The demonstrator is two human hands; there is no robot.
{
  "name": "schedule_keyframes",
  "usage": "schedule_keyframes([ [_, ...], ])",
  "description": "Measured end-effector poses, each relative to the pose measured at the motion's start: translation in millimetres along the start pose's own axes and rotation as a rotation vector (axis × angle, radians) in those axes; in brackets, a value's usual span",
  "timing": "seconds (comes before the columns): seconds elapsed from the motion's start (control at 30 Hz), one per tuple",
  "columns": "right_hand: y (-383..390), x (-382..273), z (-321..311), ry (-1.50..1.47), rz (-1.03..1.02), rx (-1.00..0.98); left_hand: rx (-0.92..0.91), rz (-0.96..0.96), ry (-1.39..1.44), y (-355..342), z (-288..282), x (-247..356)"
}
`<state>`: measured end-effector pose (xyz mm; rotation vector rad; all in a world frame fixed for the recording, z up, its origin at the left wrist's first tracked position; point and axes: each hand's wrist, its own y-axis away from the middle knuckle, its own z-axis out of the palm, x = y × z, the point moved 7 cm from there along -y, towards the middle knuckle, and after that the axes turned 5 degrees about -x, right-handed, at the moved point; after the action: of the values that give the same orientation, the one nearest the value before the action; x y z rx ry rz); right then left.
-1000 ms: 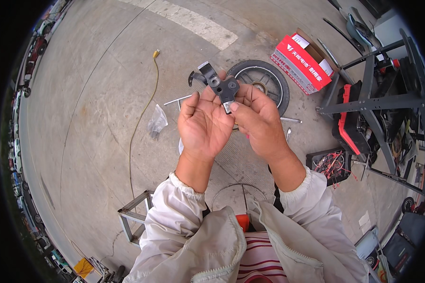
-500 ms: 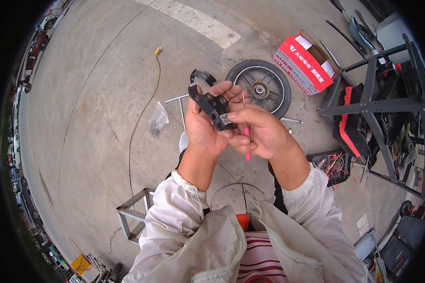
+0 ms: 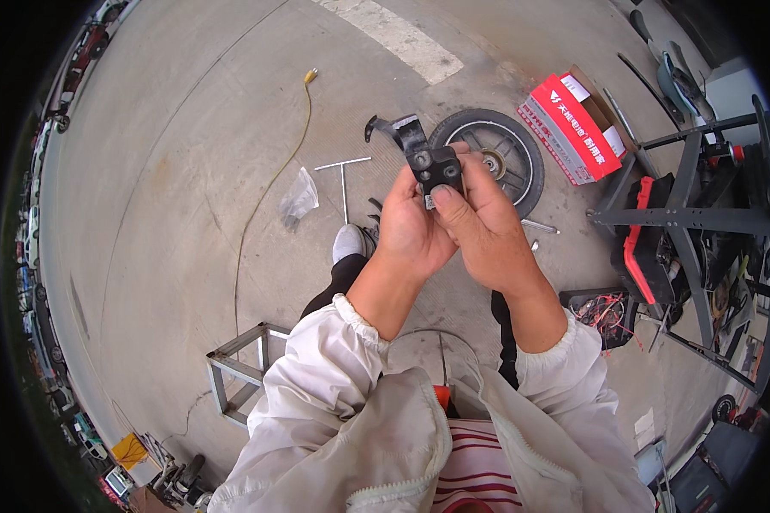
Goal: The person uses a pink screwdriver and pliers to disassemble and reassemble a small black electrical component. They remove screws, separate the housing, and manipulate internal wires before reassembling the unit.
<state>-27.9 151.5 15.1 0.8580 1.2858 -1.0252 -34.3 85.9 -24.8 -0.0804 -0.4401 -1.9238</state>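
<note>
A black metal part with round holes and a curved arm, which looks like a brake caliper [image 3: 434, 164], is held up between my two hands. My left hand [image 3: 412, 229] closes round its left side and lower end. From the right, my right hand [image 3: 488, 238] grips it, the thumb pressed on its lower face beside a small pale label. The fingers behind the caliper are mostly hidden. No pink-handled tool shows in this view now; whether it is behind the hands I cannot tell.
Beyond the hands lies a spoked wheel with its tyre [image 3: 529, 161], beside a red box [image 3: 573, 128]. A T-handle wrench [image 3: 344, 184], a clear plastic bag [image 3: 299, 200] and a yellow cable [image 3: 269, 190] lie to the left. A metal rack [image 3: 689, 218] stands at right, a metal frame [image 3: 235, 368] lower left.
The caliper has turned, its curved arm now pointing up and left, and both hands have shifted slightly right. The thin pink-handled tool in my right hand has gone out of sight.
</note>
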Motion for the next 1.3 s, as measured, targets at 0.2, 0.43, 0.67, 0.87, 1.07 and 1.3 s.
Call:
schedule_keyframes([
  [0.2, 1, -2, 5, 0.024, -0.064, 0.034, -0.106, -0.061, 0.113, -5, -13, -2],
  [0.43, 0, -5, -6, -0.306, 0.09, 0.061, 0.006, -0.019, 0.02, -6, -32, 14],
  [0.67, -1, -11, -15, -0.488, 0.012, 0.078, -0.02, 0.063, 0.076, -5, -16, 26],
  [0.87, -1, -12, -10, -0.631, 0.061, -0.03, -0.214, 0.064, 0.19, -1, 3, 31],
  [1.07, -2, -6, -24, 0.259, 0.057, 0.317, -0.117, 0.089, 0.132, -2, 4, 26],
  [1.3, -2, -10, -17, 0.529, 0.135, 0.283, -0.078, 0.082, -0.061, 0, 0, 18],
])
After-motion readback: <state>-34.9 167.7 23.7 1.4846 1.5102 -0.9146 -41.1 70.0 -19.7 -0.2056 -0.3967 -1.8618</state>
